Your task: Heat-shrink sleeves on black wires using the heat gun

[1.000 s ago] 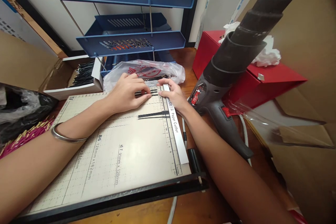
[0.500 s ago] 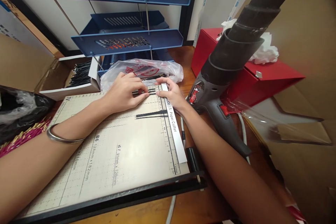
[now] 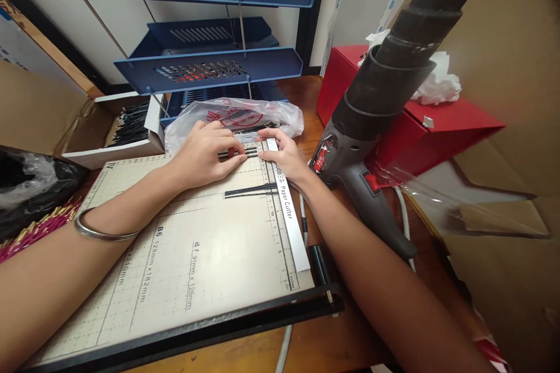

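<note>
My left hand point(image 3: 205, 154) lies over a few thin black strips point(image 3: 245, 152) at the far end of the beige paper cutter board point(image 3: 188, 256), fingers curled and pressing them down. My right hand point(image 3: 282, 154) rests on the white cutter arm point(image 3: 289, 210) at the board's right edge, fingertips touching the strips' right ends. A second small bunch of black strips point(image 3: 249, 190) lies loose on the board just nearer to me. A metal bangle point(image 3: 98, 230) sits on my left wrist.
A grey heat gun point(image 3: 371, 128) stands right of the board, with a red box point(image 3: 394, 105) behind it. A clear plastic bag point(image 3: 236, 116) and blue stacked trays point(image 3: 210, 64) are at the back. A white box of black strips point(image 3: 126, 125) sits back left.
Both hands stay on the strips at the board's far end; only small finger shifts and a slight camera drift show.
</note>
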Available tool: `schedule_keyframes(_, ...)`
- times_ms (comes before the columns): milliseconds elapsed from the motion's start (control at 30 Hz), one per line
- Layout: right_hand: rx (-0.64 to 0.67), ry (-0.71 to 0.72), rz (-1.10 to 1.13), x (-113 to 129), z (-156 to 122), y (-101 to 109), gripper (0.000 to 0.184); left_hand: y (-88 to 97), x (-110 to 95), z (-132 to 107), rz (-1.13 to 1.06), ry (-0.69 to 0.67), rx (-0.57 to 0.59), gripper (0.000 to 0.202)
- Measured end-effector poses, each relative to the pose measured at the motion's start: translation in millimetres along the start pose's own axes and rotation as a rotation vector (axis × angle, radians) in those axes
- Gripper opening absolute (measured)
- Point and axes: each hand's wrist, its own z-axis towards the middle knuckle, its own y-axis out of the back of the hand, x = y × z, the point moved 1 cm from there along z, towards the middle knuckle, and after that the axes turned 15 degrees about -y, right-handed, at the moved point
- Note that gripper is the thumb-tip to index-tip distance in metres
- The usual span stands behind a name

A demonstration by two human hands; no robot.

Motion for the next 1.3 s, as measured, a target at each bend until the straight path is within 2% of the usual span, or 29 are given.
schedule_keyframes(967, -0.008, -0.041, 0.045, 2, -3, -3, 0.053, 1.1, 1, 0, 0.006, -0.031, -0.036, 0.031)
schedule_keyframes(1133, -0.016, -0.055, 0.055, 1, -2, -2, 0.05, 6.6, -18, 5, -0.044, -0.067, -0.094, 0.034)
schedule_keyframes(1300, -0.02, -0.06, 0.09, 1, -1, -1, 0.049, 1.6, -43, 6, -0.207, -0.164, -0.038, 0.028)
